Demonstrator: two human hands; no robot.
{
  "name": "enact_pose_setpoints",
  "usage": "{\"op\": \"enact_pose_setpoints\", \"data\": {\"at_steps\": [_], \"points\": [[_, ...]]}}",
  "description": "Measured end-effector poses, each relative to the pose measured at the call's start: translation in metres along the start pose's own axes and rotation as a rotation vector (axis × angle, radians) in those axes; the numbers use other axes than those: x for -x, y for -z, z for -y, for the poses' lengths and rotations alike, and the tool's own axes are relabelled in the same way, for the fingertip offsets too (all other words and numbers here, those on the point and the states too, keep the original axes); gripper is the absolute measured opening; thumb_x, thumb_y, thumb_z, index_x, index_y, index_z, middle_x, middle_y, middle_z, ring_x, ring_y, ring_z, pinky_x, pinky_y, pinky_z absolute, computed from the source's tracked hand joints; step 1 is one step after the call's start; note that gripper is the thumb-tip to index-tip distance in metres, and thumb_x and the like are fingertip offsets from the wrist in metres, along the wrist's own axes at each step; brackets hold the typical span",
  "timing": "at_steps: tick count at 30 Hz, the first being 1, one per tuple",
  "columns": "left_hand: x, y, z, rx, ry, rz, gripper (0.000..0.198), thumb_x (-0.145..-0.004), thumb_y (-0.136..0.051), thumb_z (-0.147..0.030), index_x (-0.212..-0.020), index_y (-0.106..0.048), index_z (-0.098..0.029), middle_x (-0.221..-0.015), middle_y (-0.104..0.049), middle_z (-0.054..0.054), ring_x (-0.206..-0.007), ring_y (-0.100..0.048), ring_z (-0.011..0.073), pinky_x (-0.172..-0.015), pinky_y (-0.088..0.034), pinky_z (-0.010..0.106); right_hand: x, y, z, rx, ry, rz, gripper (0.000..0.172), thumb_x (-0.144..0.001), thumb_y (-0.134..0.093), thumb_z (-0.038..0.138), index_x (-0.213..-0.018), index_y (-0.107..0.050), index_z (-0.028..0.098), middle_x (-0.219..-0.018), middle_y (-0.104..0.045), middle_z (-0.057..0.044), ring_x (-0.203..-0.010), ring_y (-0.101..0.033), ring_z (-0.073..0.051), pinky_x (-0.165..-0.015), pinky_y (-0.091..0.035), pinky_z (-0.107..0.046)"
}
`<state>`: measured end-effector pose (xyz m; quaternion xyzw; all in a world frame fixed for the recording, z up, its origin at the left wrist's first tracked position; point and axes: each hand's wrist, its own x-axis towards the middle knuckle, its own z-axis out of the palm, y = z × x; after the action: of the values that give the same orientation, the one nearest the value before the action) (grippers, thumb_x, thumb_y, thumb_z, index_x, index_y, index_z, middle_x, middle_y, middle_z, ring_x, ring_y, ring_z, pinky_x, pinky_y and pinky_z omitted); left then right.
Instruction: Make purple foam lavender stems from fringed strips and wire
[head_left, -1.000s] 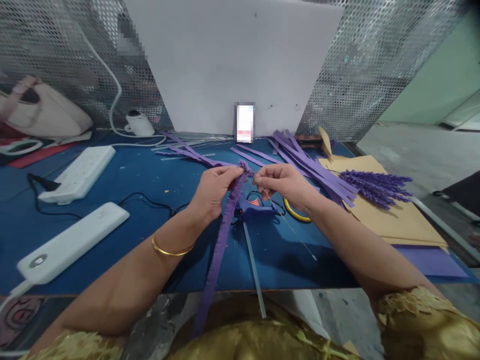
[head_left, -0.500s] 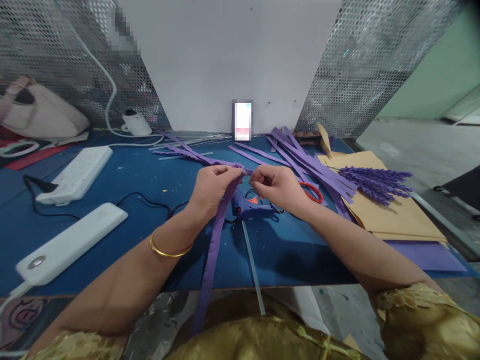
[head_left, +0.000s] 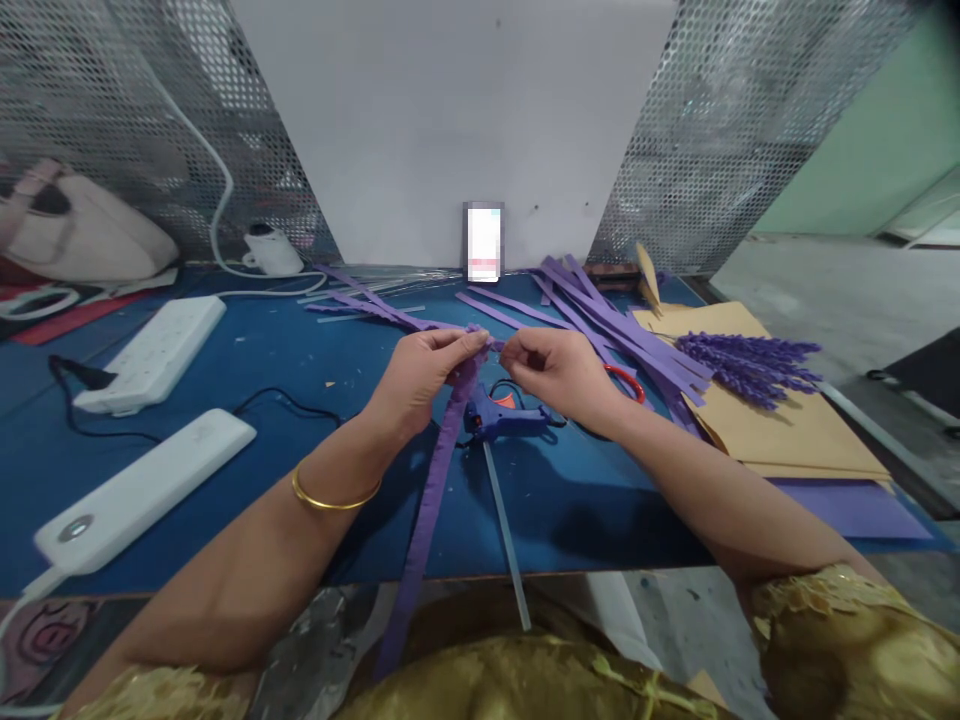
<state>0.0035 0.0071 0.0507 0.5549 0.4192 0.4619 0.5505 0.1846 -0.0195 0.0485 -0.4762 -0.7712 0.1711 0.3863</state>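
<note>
My left hand [head_left: 424, 375] pinches the top end of a long fringed purple paper strip [head_left: 427, 500] that hangs down over the table's front edge toward my lap. My right hand [head_left: 555, 372] is closed in a pinch right beside it, fingertips at the strip's rolled purple tip; what it holds there is too small to make out. Both hands hover above a blue glue gun [head_left: 499, 420] lying on the blue table [head_left: 247, 370], with a clear glue stick [head_left: 506, 530] trailing from it.
Loose purple strips [head_left: 622, 325] lie at the back right. Finished purple flower sprigs [head_left: 746, 365] rest on brown paper [head_left: 795, 430]. Two white power strips [head_left: 142, 490] and cables sit at the left. A red ring [head_left: 624, 380] lies by my right wrist.
Both hands stayed together at the strip's tip, shifting slightly up and back. The thin wire under my right hand a second ago no longer shows; a red ring shows instead of a yellow one.
</note>
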Motion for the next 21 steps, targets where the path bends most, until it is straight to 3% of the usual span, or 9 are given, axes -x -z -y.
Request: {"op": "enact_pose_setpoints", "data": {"at_steps": [7,10,12,14,18,21], "points": [[-0.004,0.001,0.006,-0.015,0.007,-0.036,0.027,-0.068,-0.08,-0.041,-0.065,-0.075,-0.015,-0.055,-0.052,-0.002,-0.052,-0.036,0.0077,-0.049,-0.022,0.025,-0.001,-0.003,-0.003,0.106,0.051,-0.018,0.01,-0.083,-0.057,0.015,-0.077,-0.065,0.017,-0.065,-0.058,0.002,-0.06,-0.049,-0.011,-0.056,-0.032,-0.025],[-0.011,0.007,0.009,0.034,0.01,-0.081,0.024,-0.066,-0.081,-0.039,-0.066,-0.075,-0.016,-0.058,-0.057,-0.001,-0.053,-0.042,0.0085,-0.049,-0.026,0.024,0.005,0.008,0.013,0.241,0.119,-0.142,0.015,-0.092,-0.057,0.028,-0.091,-0.067,0.016,-0.081,-0.066,-0.005,-0.07,-0.056,-0.015,-0.062,-0.037,-0.027],[-0.018,0.013,0.009,0.089,0.003,-0.153,0.021,-0.065,-0.082,-0.037,-0.066,-0.075,-0.018,-0.06,-0.06,0.0,-0.054,-0.046,0.0093,-0.05,-0.031,0.025,0.015,0.018,0.03,0.322,0.192,-0.131,0.018,-0.095,-0.051,0.027,-0.096,-0.066,0.016,-0.092,-0.069,-0.009,-0.079,-0.061,-0.019,-0.066,-0.039,-0.029],[-0.024,0.018,0.009,0.133,0.004,-0.23,0.018,-0.064,-0.083,-0.035,-0.069,-0.076,-0.019,-0.064,-0.064,0.001,-0.056,-0.05,0.0105,-0.051,-0.035,0.025,0.027,0.024,0.048,0.384,0.238,0.017,0.02,-0.097,-0.046,0.022,-0.098,-0.065,0.017,-0.094,-0.069,-0.009,-0.08,-0.062,-0.019,-0.066,-0.039,-0.029],[-0.029,0.024,0.009,0.156,0.023,-0.29,0.019,-0.061,-0.084,-0.034,-0.07,-0.076,-0.02,-0.066,-0.067,0.002,-0.059,-0.056,0.0124,-0.052,-0.039,0.026,0.039,0.016,0.057,0.578,0.225,0.476,0.019,-0.09,-0.046,0.01,-0.096,-0.063,0.016,-0.091,-0.067,-0.009,-0.074,-0.061,-0.02,-0.061,-0.035,-0.031],[-0.028,0.022,0.009,0.152,0.045,-0.288,0.022,-0.058,-0.086,-0.036,-0.068,-0.076,-0.019,-0.065,-0.068,0.002,-0.056,-0.055,0.0123,-0.05,-0.037,0.026,0.031,0.0,0.038,0.778,0.169,0.593,0.024,-0.081,-0.053,0.006,-0.103,-0.062,0.011,-0.097,-0.067,-0.014,-0.085,-0.063,-0.026,-0.066,-0.038,-0.034]]}}
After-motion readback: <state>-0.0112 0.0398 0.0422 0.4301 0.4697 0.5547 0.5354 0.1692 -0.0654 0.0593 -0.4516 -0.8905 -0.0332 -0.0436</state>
